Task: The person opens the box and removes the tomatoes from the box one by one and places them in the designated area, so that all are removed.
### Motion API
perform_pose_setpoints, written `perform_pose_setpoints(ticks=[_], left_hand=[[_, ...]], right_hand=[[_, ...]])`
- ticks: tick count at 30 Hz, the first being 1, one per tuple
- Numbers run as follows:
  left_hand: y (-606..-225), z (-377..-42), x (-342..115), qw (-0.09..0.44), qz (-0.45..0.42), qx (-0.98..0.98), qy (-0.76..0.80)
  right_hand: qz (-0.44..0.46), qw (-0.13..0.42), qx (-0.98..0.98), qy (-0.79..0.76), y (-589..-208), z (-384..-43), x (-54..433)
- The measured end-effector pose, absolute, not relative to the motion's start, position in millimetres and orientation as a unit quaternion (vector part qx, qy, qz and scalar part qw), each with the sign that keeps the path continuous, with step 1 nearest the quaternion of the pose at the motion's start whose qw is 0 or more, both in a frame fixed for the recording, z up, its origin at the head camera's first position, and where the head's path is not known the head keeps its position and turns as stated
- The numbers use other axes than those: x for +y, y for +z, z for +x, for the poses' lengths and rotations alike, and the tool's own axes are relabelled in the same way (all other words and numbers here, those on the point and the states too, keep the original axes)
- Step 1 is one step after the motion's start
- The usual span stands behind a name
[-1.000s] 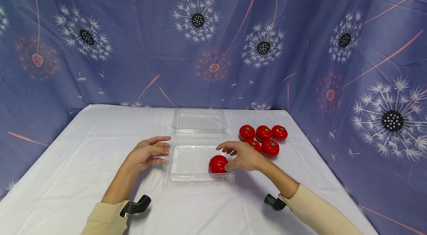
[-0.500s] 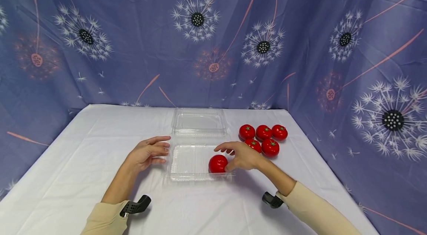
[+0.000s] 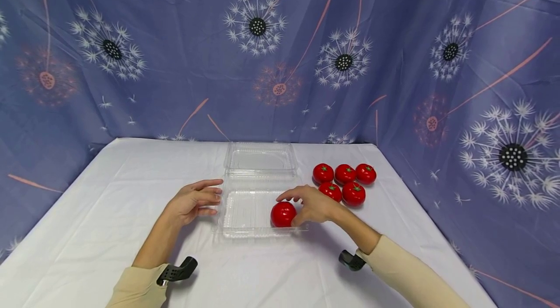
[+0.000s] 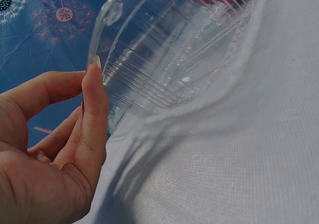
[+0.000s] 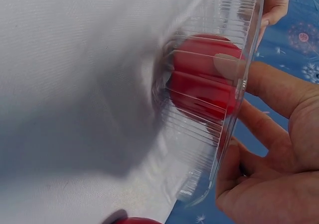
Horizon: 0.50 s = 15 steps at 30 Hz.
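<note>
A clear hinged plastic container [image 3: 247, 208] stands unfolded on the table, its lid [image 3: 262, 158] laid back on the far side. My left hand [image 3: 192, 202] pinches the left rim between thumb and finger, as the left wrist view shows. One red tomato [image 3: 282, 214] is in the container's near right corner. Over the right rim reaches my right hand [image 3: 314, 205], its thumb against the tomato's side and its fingers curved round the far side. Through the clear wall, the right wrist view shows the thumb tip [image 5: 227, 64] on the tomato [image 5: 202, 79].
Several more red tomatoes [image 3: 344, 174] with green stems sit in two rows to the right of the container. A white cloth [image 3: 148, 167] covers the table. Patterned blue curtains [image 3: 192, 55] close off the back and sides.
My right hand and the tomato have shifted slightly left inside the container. The left hand and the container have stayed in place.
</note>
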State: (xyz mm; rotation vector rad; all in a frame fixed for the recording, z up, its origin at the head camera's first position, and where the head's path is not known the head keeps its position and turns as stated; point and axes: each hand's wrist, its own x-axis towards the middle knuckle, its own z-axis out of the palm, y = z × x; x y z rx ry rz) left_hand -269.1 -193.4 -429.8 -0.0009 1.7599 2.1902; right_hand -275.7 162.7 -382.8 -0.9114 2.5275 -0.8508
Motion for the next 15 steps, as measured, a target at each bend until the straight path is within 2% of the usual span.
perform_pose_setpoints(ticks=[15], left_hand=[[-431.0,-269.4,-192.9,0.161,0.003,0.620,0.768]], right_hand=[[-0.316,0.144,0.897,-0.272,-387.4,-276.5,155.9]])
